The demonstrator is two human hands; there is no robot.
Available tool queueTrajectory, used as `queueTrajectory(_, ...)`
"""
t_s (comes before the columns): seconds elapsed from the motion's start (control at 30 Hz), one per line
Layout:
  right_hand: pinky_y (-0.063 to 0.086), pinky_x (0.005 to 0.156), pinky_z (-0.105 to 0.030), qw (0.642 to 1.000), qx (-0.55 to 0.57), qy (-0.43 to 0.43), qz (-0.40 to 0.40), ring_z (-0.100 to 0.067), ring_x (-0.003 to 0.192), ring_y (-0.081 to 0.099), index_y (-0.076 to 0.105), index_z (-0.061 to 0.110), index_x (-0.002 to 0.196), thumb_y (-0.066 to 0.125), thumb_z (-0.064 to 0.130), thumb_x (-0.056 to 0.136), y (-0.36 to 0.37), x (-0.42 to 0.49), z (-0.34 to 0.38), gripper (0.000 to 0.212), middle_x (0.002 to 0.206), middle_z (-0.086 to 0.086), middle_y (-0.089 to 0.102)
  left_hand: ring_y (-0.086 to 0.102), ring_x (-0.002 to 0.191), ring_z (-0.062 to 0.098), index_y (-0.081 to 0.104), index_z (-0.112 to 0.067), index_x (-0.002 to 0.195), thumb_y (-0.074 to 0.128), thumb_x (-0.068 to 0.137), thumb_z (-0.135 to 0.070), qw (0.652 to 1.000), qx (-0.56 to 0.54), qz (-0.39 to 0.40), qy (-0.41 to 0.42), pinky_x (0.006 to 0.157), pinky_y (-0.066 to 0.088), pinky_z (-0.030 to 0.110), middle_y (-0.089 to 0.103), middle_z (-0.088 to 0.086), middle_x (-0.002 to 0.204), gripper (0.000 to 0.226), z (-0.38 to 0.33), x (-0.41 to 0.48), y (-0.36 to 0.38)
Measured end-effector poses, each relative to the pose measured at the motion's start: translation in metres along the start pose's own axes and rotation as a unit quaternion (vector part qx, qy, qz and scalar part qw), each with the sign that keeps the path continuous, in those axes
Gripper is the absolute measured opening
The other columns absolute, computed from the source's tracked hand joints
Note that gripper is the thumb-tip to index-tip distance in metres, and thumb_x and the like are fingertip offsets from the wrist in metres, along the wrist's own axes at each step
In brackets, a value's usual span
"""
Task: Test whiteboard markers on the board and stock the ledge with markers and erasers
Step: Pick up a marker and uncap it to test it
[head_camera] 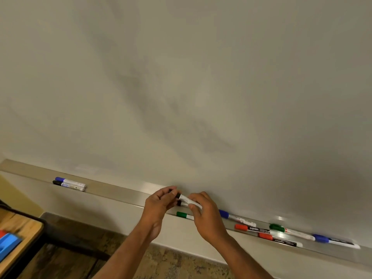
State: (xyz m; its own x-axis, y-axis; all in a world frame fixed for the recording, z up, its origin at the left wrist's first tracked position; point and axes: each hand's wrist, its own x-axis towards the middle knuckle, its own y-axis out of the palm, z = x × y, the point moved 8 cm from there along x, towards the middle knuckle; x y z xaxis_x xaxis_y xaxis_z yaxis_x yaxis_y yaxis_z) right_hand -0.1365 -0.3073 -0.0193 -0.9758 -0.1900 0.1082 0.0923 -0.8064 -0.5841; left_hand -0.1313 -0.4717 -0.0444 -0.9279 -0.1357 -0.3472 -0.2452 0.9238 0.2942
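Observation:
A black-capped white marker (186, 198) is held just above the metal ledge (112, 191). My left hand (160, 206) pinches its black cap end, and my right hand (205, 212) grips the white barrel. The whiteboard (201, 87) fills the upper view with faint grey smears. Lying on the ledge are a blue marker (68, 180) and a black marker (68, 186) at the left, a green marker (183, 215) under my hands, and several blue, red and green markers (261, 230) to the right.
A wooden desk (22, 232) with a black rim stands at the lower left, and a blue and red eraser (8, 243) lies on it. Below the ledge are a cream wall strip and a dark patterned floor (80, 238).

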Motion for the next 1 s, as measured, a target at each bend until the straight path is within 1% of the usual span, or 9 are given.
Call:
queueTrajectory(0.13,0.053,0.089,-0.019,0.999,0.038,0.009,0.016,-0.004,0.101,0.063,0.066,0.026,0.123,0.059,0.025,0.099,-0.030,-0.008,0.029,0.025,0.111,0.012,0.067,0.067,0.115,0.035,0.072,-0.005,0.116,0.068,0.094,-0.016,0.999,-0.018,0.037,0.009,0.107,0.049,0.044,0.075,0.016,0.113,0.026,-0.025,-0.033,0.036)
queueTrajectory(0.2,0.053,0.092,-0.020,0.997,0.073,0.022,0.000,-0.003,0.102,0.065,0.067,0.025,0.123,0.061,0.026,0.098,-0.054,-0.014,0.048,0.026,0.113,0.012,0.070,0.068,0.115,0.032,0.073,-0.007,0.116,0.066,0.095,-0.021,0.998,-0.015,0.064,0.017,0.107,0.048,0.043,0.075,0.014,0.115,0.026,-0.040,-0.058,0.060)
queueTrajectory(0.4,0.046,0.065,-0.014,0.990,0.134,-0.001,-0.045,0.002,0.065,0.063,0.076,0.026,0.099,0.063,0.018,0.095,-0.128,-0.040,0.105,0.016,0.071,0.022,0.069,0.070,0.111,0.028,0.076,-0.002,0.110,0.061,0.098,-0.023,0.992,-0.029,0.114,0.041,0.092,0.054,0.034,0.074,0.019,0.113,0.028,-0.091,-0.120,0.124)
queueTrajectory(0.47,0.052,0.070,-0.017,0.988,0.136,-0.019,-0.067,0.002,0.075,0.068,0.075,0.034,0.097,0.061,0.018,0.096,-0.151,-0.049,0.124,0.022,0.079,0.022,0.072,0.072,0.107,0.031,0.076,0.002,0.107,0.062,0.097,-0.020,0.993,-0.030,0.103,0.056,0.084,0.057,0.031,0.074,0.023,0.110,0.028,-0.110,-0.135,0.140)
queueTrajectory(0.53,0.052,0.075,-0.013,0.988,0.117,-0.040,-0.091,0.004,0.086,0.068,0.074,0.038,0.103,0.059,0.019,0.097,-0.173,-0.057,0.141,0.025,0.083,0.023,0.072,0.073,0.103,0.033,0.076,0.002,0.105,0.062,0.097,-0.018,0.993,-0.032,0.086,0.071,0.081,0.058,0.031,0.075,0.024,0.106,0.026,-0.126,-0.149,0.155)
queueTrajectory(0.67,0.045,0.071,-0.002,0.986,0.053,-0.083,-0.135,0.017,0.082,0.062,0.074,0.024,0.113,0.058,0.023,0.099,-0.213,-0.070,0.171,0.021,0.079,0.032,0.060,0.075,0.093,0.033,0.077,0.003,0.100,0.064,0.096,-0.013,0.993,-0.051,0.061,0.092,0.082,0.058,0.035,0.076,0.024,0.100,0.022,-0.155,-0.175,0.183)
queueTrajectory(0.73,0.046,0.073,-0.001,0.982,0.018,-0.107,-0.158,0.012,0.078,0.064,0.073,0.024,0.115,0.056,0.027,0.100,-0.231,-0.078,0.187,0.022,0.085,0.028,0.063,0.076,0.092,0.032,0.077,0.003,0.101,0.064,0.096,-0.011,0.991,-0.063,0.055,0.103,0.080,0.058,0.034,0.077,0.022,0.098,0.020,-0.168,-0.188,0.195)
queueTrajectory(0.87,0.054,0.081,-0.011,0.968,-0.049,-0.139,-0.204,-0.001,0.086,0.068,0.070,0.028,0.118,0.050,0.034,0.102,-0.263,-0.086,0.212,0.026,0.101,0.015,0.074,0.076,0.087,0.028,0.077,0.002,0.101,0.064,0.096,-0.012,0.987,-0.073,0.066,0.129,0.080,0.058,0.034,0.077,0.020,0.096,0.020,-0.196,-0.211,0.220)
queueTrajectory(1.0,0.058,0.082,-0.019,0.956,-0.080,-0.149,-0.241,-0.005,0.088,0.070,0.069,0.029,0.118,0.048,0.037,0.102,-0.288,-0.090,0.227,0.027,0.102,0.015,0.074,0.073,0.067,0.019,0.077,0.004,0.101,0.065,0.095,-0.013,0.983,-0.081,0.084,0.139,0.082,0.058,0.037,0.076,0.017,0.083,0.022,-0.215,-0.225,0.239)
